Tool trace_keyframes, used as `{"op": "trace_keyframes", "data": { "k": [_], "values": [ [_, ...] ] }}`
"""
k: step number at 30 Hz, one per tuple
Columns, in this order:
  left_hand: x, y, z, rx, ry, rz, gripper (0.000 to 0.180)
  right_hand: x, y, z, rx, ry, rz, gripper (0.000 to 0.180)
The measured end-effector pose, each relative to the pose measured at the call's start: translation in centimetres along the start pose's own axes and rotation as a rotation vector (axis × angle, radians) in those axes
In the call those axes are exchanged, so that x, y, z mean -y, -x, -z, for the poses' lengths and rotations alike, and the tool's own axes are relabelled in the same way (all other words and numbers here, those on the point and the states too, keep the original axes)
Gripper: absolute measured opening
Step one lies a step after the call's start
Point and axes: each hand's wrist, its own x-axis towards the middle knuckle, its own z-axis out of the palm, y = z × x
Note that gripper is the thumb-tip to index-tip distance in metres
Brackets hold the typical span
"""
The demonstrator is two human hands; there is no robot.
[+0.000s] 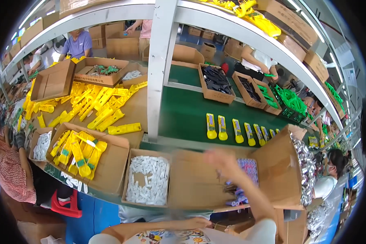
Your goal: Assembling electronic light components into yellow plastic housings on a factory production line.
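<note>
My right hand (221,160), smeared by motion, is over the open cardboard box (191,179) in front of me; its fingers cannot be made out. Purple-wrapped cylindrical parts (248,171) with dark ends fill the right side of that box. Close to my body, below the bench edge, my left hand (198,222) has its fingers curled together, and anything inside them is hidden. A carton of small white plastic pieces (148,179) stands left of the purple parts. Across the green belt (183,118) lies a row of yellow housings (223,127) with pale parts in them.
A box of yellow housings with green boards (79,156) stands at the left, before a loose yellow pile (97,101). A grey post (154,73) rises from the bench. Shiny metallic parts (307,171) are at the right. Cartons of black parts (217,81) line the far side.
</note>
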Motion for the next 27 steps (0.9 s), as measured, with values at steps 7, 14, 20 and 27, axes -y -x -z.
{"op": "trace_keyframes", "data": {
  "k": [7,14,20,27],
  "values": [
    [5.9,-1.8,-3.9,0.052,-0.366,-0.142,0.029,-0.1,32.7,-14.7,0.011,-0.164,-0.559,0.02],
    [-0.7,-2.3,-1.6,0.339,-0.926,0.122,0.035,-2.1,35.9,-22.7,-0.224,-0.057,-0.582,0.016],
    [11.0,-9.3,-0.9,0.591,-1.021,0.051,0.033,1.2,36.4,-22.8,-0.376,-0.027,-0.886,0.008],
    [4.1,-7.5,-0.3,0.653,-1.499,0.401,0.025,1.3,34.5,-20.6,-0.262,-0.122,-0.74,0.008]
  ]
}}
